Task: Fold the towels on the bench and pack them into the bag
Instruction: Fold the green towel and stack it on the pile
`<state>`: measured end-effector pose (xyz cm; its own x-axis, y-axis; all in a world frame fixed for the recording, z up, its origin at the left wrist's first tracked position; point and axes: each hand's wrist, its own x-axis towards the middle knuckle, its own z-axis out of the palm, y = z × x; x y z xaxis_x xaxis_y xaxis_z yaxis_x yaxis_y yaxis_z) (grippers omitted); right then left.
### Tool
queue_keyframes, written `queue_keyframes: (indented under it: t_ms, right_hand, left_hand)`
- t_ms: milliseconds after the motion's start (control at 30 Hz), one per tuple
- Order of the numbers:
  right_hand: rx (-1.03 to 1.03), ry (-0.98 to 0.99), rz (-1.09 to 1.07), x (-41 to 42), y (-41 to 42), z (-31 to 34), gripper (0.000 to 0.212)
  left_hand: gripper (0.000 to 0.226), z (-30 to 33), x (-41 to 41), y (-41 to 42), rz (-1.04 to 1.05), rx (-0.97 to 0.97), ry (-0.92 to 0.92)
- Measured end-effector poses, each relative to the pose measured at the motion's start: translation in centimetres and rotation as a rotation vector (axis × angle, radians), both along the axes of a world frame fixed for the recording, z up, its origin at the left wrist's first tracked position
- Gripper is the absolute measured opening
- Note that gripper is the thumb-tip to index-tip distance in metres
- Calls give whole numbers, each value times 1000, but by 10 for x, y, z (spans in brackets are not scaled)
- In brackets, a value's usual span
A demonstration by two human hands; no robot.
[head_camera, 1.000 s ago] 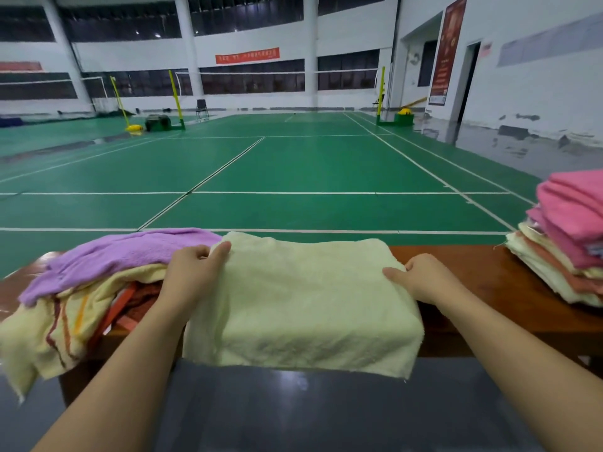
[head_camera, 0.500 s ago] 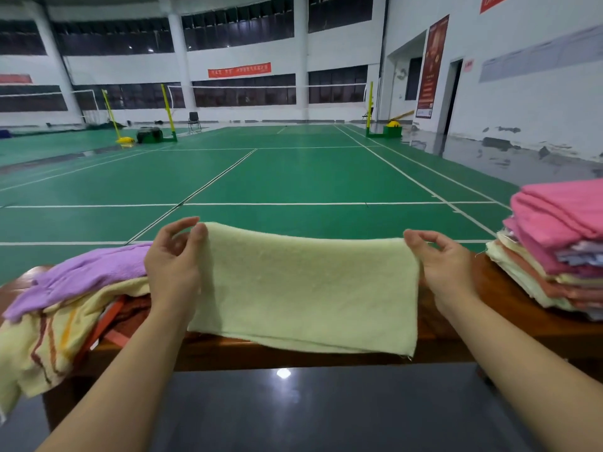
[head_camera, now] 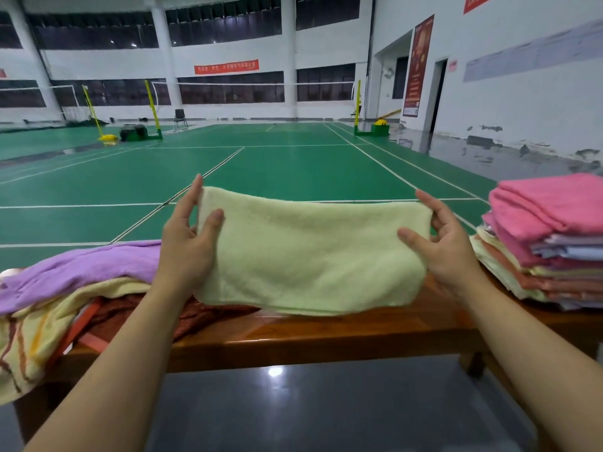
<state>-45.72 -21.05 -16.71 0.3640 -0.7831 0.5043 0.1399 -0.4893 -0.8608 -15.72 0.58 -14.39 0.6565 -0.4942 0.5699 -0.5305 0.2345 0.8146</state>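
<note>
Two hands (head_camera: 187, 243), one bench (head_camera: 326, 334)

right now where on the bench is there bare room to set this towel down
The bare wood of the bench lies under the held towel, between the loose pile on the left and the folded stack on the right. Both ends are crowded.

A glossy green badminton court floor (head_camera: 287, 164) with white lines stretches toward yellow net posts (head_camera: 152, 107). A black folding chair (head_camera: 180, 119) stands far back, beneath a red wall banner (head_camera: 226, 66). A tall red poster (head_camera: 419, 65) hangs beside a dark doorway (head_camera: 437, 94).
</note>
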Motion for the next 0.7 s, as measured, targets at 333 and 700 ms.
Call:
queue_keyframes:
  t_ms: [333, 700]
  right_hand:
    - [167, 443, -144, -27, -47, -38, 71]
    - [-99, 1077, -421, -10, -31, -49, 64]
  left_hand:
    - [61, -49, 1, -50, -48, 587, 22]
    - [39, -51, -78, -70, 35, 719, -503]
